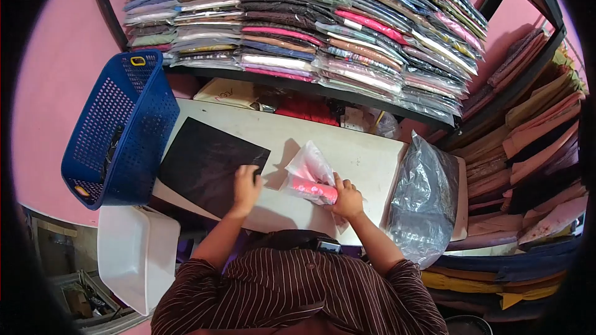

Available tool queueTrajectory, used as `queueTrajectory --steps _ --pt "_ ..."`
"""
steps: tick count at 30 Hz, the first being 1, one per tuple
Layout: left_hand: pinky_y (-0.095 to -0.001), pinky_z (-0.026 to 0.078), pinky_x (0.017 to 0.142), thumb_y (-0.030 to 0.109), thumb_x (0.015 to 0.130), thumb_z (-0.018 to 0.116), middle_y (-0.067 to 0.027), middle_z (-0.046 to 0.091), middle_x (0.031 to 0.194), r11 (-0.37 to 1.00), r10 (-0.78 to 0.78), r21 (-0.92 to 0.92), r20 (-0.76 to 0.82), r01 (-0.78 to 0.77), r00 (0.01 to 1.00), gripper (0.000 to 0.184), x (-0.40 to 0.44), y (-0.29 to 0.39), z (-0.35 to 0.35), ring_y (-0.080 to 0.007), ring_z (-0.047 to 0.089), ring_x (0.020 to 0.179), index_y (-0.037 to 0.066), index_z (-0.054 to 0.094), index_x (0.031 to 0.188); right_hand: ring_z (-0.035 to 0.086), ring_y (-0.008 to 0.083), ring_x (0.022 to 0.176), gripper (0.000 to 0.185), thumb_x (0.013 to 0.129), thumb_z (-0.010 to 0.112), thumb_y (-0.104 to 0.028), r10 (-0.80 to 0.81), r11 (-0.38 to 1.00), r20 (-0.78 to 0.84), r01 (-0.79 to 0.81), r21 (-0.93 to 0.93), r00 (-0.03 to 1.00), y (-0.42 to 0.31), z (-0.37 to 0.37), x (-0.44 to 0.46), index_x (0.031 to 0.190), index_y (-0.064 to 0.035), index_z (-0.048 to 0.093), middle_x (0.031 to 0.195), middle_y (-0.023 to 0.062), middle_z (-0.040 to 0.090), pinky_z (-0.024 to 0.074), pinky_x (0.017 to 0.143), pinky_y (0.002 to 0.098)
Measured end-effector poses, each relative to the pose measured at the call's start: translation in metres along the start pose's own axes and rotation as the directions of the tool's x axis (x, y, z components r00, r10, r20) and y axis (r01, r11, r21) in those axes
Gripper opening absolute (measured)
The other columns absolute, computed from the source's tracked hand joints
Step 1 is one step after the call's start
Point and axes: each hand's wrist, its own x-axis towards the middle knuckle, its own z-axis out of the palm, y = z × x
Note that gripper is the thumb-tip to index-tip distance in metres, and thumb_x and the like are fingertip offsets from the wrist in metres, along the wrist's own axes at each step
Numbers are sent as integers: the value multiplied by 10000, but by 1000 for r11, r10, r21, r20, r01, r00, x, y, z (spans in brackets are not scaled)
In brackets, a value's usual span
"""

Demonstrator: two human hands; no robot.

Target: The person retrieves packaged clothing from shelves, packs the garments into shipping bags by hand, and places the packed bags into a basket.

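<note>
Over the white table, right hand on a pink roll

From the head view, writing is scarce. A pale bag under the shelf bears red letters, too small and skewed to read surely. Among the stacked packets a bright pink one shows a white tag, its print illegible.

The pink roll, patterned in white, lies on the table right of centre, extending leftward from the right hand's fingers. Clear wrap spreads around it and fans out towards the shelf.

The right hand is closed on the right end of the roll and its wrap. The left hand is at the right side of a black sheet, fingers bent; whether they pinch it I cannot tell. A blue basket stands beyond the sheet's left side, and a grey bag lies right of the right hand.
</note>
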Motion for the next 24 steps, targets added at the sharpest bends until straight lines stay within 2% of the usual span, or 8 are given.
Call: queueTrajectory --steps 2,4,6,12,14,18,21,24 --pt "-424 439 863 99 716 714 -168 582 999 975 -197 120 56 189 979 318 -8 -35 -11 -356 549 998 16 581 992 611 354 941 1079 535 830 -418 28 995 1 -28 92 1000 4 -1 4 1430 -110 312 1067 170 564 521 788 449" --pt "-427 454 831 140 674 782 -162 585 988 959 -259 137 56 249 964 385 -17 -55 -17 -348 560 979 26 572 976 614 356 944 1068 533 832 -411 34 994 8 -34 101 999 4 -5 6 1421 -102 326 1056 176 575 519 801 440" --pt "-420 464 817 169 629 828 -156 595 988 916 -395 149 173 372 902 444 -23 -61 -24 -338 571 962 29 574 964 615 352 954 1056 538 831 -405 59 991 40 -63 119 997 3 -8 7 1417 -98 333 1072 183 575 517 812 429" --pt "-390 495 700 108 647 802 -133 652 834 923 -384 45 93 381 919 340 -28 -83 -13 -300 640 809 42 624 929 614 357 957 1024 547 829 -392 44 992 23 -46 117 999 4 -6 5 1407 -114 347 1068 188 582 517 812 430" --pt "-385 496 729 88 720 734 -157 674 916 888 -449 -25 176 460 876 256 -27 -88 -11 -301 649 873 36 637 951 614 358 953 1019 545 832 -386 44 993 4 -44 106 999 1 -9 6 1403 -117 351 1059 185 584 519 806 433" --pt "-393 494 769 67 783 652 -173 671 963 894 -435 -33 180 447 882 208 -27 -91 -6 -317 644 923 41 643 989 614 359 940 1005 550 833 -385 51 993 4 -51 109 999 0 -8 4 1396 -118 359 1047 174 586 523 789 432" --pt "-370 498 792 60 835 582 -197 668 973 948 -315 -30 59 317 947 212 -23 -86 -4 -324 647 922 17 643 1034 614 356 939 1000 555 830 -392 48 992 -10 -47 116 999 3 -5 4 1397 -127 361 1044 169 587 523 784 430" --pt "-396 482 823 97 861 535 -207 652 1004 905 -397 -109 137 412 908 233 -16 -94 8 -371 614 975 35 635 1061 616 351 939 989 553 829 -396 40 992 -23 -37 120 999 4 -5 3 1392 -136 374 1041 166 588 523 780 429"
